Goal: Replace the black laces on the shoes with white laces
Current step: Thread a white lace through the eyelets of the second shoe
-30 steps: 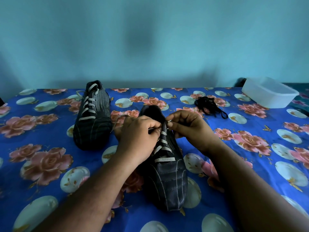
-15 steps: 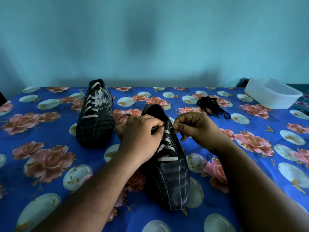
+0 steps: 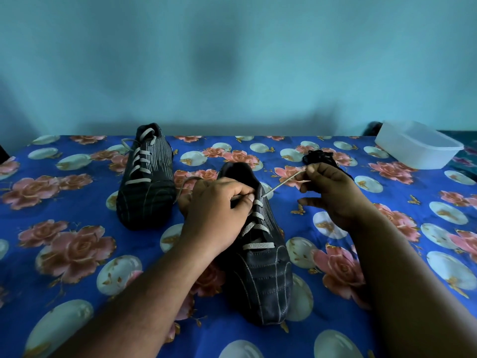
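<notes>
Two black shoes lie on a blue flowered cloth. The far shoe (image 3: 144,182) at the left carries a white lace through its eyelets. The near shoe (image 3: 260,267) in the middle has white lace rows (image 3: 255,229) up its front. My left hand (image 3: 216,210) grips the near shoe's top edge, fingers curled at the upper eyelets. My right hand (image 3: 327,192) pinches the white lace end (image 3: 284,183), stretched taut up and to the right from the top eyelet. A heap of black laces (image 3: 318,156) lies just behind my right hand, partly hidden by it.
A white plastic box (image 3: 418,147) stands at the back right of the cloth. A teal wall closes off the far side. The blue flowered cloth (image 3: 77,254) covers the whole surface, with a loose white lace end trailing left of the near shoe.
My right hand has moved away to the right and up, drawing the white lace end out through the top eyelet. My left hand has stayed on the shoe.
</notes>
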`<state>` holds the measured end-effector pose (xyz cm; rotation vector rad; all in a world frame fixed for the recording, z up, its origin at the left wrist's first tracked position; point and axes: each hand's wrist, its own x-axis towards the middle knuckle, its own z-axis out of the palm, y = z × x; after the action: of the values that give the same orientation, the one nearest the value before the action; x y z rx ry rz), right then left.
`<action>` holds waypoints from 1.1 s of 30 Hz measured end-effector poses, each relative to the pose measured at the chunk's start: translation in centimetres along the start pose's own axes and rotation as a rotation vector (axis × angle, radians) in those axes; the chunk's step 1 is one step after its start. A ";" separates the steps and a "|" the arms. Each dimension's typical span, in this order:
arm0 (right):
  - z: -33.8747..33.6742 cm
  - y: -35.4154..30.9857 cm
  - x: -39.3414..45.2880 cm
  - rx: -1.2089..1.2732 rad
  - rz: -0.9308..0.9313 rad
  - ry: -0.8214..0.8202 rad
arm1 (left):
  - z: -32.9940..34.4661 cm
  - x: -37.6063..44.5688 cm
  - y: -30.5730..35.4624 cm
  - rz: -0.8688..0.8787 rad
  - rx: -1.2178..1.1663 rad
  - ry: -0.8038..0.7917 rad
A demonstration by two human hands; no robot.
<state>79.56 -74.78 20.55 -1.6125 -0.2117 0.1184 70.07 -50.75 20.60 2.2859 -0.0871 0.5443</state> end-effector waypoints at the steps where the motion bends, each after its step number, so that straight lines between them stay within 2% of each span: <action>1: -0.2 0.0 0.1 0.026 0.019 0.050 | 0.0 0.1 -0.3 0.007 -0.011 -0.008; 4: -0.1 0.0 0.4 -0.018 0.016 0.149 | -0.7 0.2 -1.0 0.006 -0.110 -0.050; 7: 1.2 0.2 0.3 -0.352 -0.224 0.143 | -2.4 0.8 -1.5 -0.007 -0.276 -0.018; 10: 2.2 0.2 -0.2 -0.432 -0.405 -0.034 | -4.3 1.7 -2.2 -0.089 -0.366 -0.032; 15: 2.9 0.3 -0.9 -0.594 -0.407 -0.266 | -5.2 1.5 -2.8 -0.153 -0.319 -0.236; 19: 3.2 0.5 -0.7 -0.535 -0.370 -0.320 | -4.6 1.5 -3.0 -0.093 -0.289 -0.211; 22: 3.1 0.0 -0.9 -0.452 -0.330 -0.275 | -4.5 1.5 -3.4 -0.057 -0.301 -0.211; 26: 2.6 0.2 -0.5 -0.488 -0.346 -0.235 | -4.2 1.5 -3.4 0.008 -0.232 -0.238; 33: 2.8 0.3 -0.6 -0.402 -0.335 -0.310 | -4.2 1.6 -3.9 -0.007 -0.229 -0.307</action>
<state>78.44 -72.17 20.02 -1.9271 -0.7809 0.0689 70.86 -44.83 21.17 2.1263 -0.2775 0.1651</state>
